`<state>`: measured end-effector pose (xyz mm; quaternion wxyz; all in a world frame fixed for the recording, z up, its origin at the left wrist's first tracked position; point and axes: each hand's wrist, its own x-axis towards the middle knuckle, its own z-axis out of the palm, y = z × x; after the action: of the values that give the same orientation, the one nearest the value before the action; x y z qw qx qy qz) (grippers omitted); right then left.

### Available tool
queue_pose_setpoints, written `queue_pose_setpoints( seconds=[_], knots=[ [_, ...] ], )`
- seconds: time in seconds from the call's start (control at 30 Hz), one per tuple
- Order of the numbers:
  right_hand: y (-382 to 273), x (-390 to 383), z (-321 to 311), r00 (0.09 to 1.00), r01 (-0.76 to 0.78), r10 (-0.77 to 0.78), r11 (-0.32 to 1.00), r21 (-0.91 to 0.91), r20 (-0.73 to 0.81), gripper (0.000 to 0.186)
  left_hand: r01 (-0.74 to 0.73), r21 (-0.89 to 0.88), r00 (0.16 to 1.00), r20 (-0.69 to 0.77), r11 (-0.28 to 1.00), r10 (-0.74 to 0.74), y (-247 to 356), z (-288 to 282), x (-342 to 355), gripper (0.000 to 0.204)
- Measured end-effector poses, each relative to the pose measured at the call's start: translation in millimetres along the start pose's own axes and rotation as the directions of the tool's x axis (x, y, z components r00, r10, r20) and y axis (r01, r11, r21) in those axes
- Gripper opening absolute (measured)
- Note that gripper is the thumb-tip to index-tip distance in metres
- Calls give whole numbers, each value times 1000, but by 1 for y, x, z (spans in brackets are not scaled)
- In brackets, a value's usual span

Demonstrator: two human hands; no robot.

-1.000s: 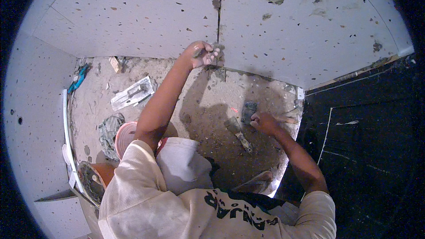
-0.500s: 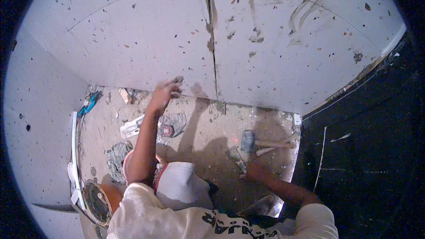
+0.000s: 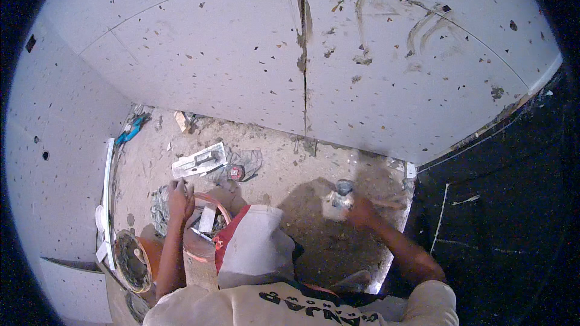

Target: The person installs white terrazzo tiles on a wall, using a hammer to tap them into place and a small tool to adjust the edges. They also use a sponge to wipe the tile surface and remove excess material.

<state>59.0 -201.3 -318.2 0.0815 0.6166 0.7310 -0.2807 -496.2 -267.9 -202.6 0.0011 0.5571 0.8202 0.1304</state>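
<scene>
- Two pale speckled panels (image 3: 393, 96) meet at a dark upright seam (image 3: 304, 84), beyond both hands.
- Round orange-rimmed pail (image 3: 198, 247) stands just right of the left hand, holding loose pieces.
- Flat trowel (image 3: 201, 160) lies beyond the pail, long axis slanting, right end farther away; the left hand is nearer to it.
- Right hand (image 3: 360, 212) is blurred; its fingers look bent, but I cannot tell how firmly they close.
- Left hand (image 3: 180, 200) is loosely part-open by the pail's far left rim, nothing visible in it.
- Pale blurred tool (image 3: 334, 206) lies immediately left of the right hand, clearly the nearer one; its long axis cannot be read.
- Dark mallet head (image 3: 344, 188) sits just beyond that tool.
</scene>
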Motion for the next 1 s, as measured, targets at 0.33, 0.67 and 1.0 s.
queue_pose_setpoints(
  seconds=[0.33, 0.67, 1.0],
  knots=[
    [-23, -13, -101, 974, 124, -78, 970, 211, -212, 57, 102, 114, 963, -259, 988, -69, -56, -90, -33, 43],
    [35, 25, -94, 856, 250, -134, 952, 173, -499, 46, 380, 452, 924, -221, 807, -311, -134, -75, -146, 70],
    [27, 31, -129, 893, 284, -94, 877, 388, -441, 44, 904, 352, 332, -218, 243, -918, -232, -52, -230, 93]
  ],
)
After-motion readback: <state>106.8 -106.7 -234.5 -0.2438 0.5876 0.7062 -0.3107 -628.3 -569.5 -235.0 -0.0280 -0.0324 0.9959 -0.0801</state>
